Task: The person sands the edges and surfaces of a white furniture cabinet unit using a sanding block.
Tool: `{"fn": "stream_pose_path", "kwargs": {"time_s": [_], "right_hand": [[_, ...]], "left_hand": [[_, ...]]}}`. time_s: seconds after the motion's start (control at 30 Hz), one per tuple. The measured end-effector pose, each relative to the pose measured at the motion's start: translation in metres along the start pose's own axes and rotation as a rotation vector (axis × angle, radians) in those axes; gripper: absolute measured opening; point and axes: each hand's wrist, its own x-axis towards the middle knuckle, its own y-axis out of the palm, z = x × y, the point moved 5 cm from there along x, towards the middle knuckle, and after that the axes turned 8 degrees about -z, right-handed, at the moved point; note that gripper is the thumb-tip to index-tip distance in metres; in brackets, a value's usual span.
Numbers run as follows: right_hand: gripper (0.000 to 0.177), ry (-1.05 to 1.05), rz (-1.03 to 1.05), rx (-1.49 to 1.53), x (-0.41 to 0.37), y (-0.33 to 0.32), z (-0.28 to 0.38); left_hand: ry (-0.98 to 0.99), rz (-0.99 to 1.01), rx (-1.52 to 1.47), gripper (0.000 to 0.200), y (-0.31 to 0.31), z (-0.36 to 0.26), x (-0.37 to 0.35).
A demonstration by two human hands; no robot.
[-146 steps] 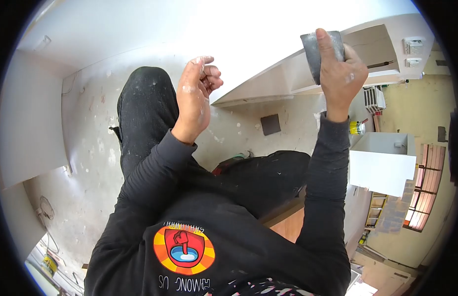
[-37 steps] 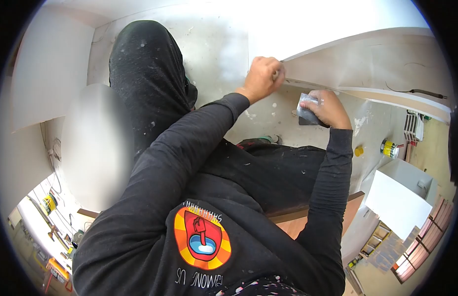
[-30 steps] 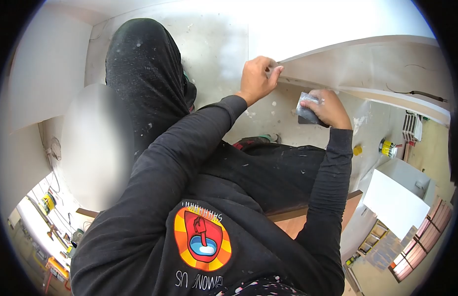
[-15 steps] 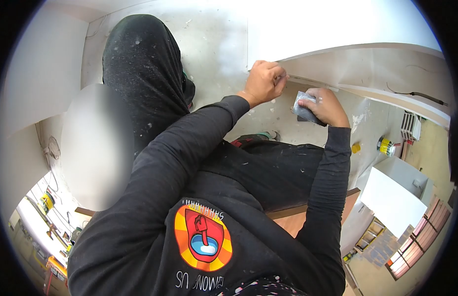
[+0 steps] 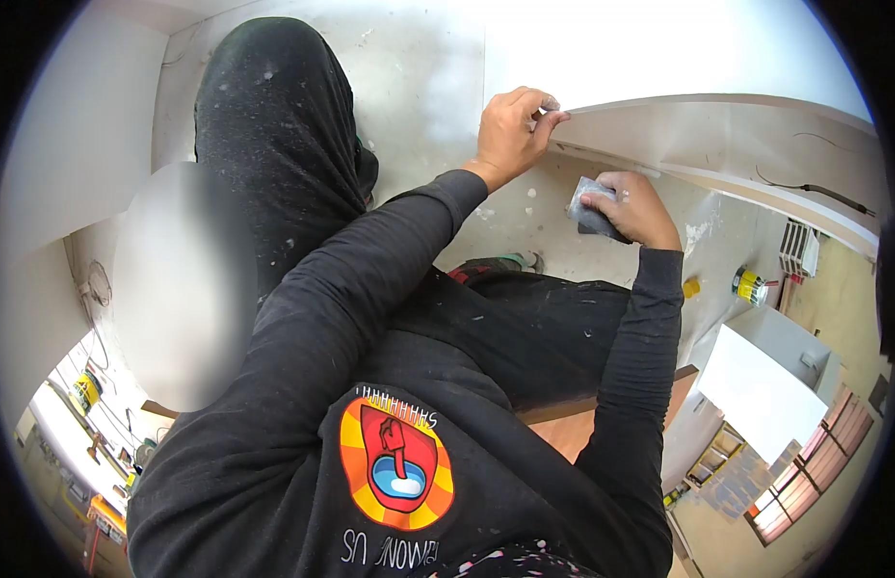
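My left hand [image 5: 513, 135] is at the lower edge of a big white panel [image 5: 659, 48], near its corner. Its thumb and fingers pinch that edge, and the fingertips look dusted with white. In my right hand [image 5: 645, 210] is a folded grey piece of sandpaper [image 5: 594, 207], coated with pale dust. The thumb presses on its face while the fingers wrap behind, partly hidden. The sandpaper is below the panel edge, apart from it.
White flecks mark the grey floor [image 5: 419, 77] around my dark-trousered legs. A dark cable [image 5: 833, 196] hangs by the panel's right part. Farther right are a yellow-labelled can [image 5: 751, 286] and a white box-like cabinet [image 5: 756, 380]. A wooden edge [image 5: 573, 412] lies beneath me.
My left hand has moved up slightly, its thumb and forefinger now stretched along the panel edge. My right hand and the sandpaper have barely moved.
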Motion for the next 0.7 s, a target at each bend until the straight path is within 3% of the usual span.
{"fn": "stream_pose_path", "kwargs": {"time_s": [0.17, 0.4, 0.47, 0.5, 0.57, 0.6, 0.63, 0.67, 0.7], "right_hand": [[0.036, -0.007, -0.010, 0.002, 0.001, 0.000, 0.000], [0.035, -0.021, -0.018, -0.015, 0.006, 0.005, 0.001], [0.035, -0.083, -0.141, -0.033, 0.015, 0.018, 0.002], [0.035, -0.147, -0.265, -0.051, 0.020, 0.019, 0.004], [0.034, -0.194, -0.364, -0.086, 0.024, 0.021, 0.027], [0.033, -0.244, -0.458, -0.119, 0.027, 0.018, 0.040], [0.033, -0.245, -0.455, -0.122, 0.031, 0.018, 0.047], [0.032, -0.280, -0.600, -0.075, 0.031, 0.010, 0.055], [0.032, -0.315, -0.747, -0.025, 0.030, 0.003, 0.059]], "left_hand": [[0.146, 0.048, 0.048, 0.011, -0.002, -0.003, 0.003], [0.133, 0.112, 0.023, 0.009, -0.004, -0.005, 0.005], [-0.231, 0.088, -0.146, 0.008, 0.003, 0.008, -0.003], [-0.227, 0.086, -0.149, 0.008, 0.006, 0.010, -0.004], [-0.665, -0.171, -0.266, 0.005, 0.000, 0.031, -0.007], [-0.662, -0.173, -0.270, 0.005, -0.002, 0.028, -0.002], [-0.909, -0.293, -0.392, 0.006, -0.016, 0.015, 0.005], [-1.161, -0.418, -0.511, 0.007, -0.030, -0.001, 0.004], [-1.151, -0.376, -0.566, 0.009, -0.042, -0.021, 0.008]]}}
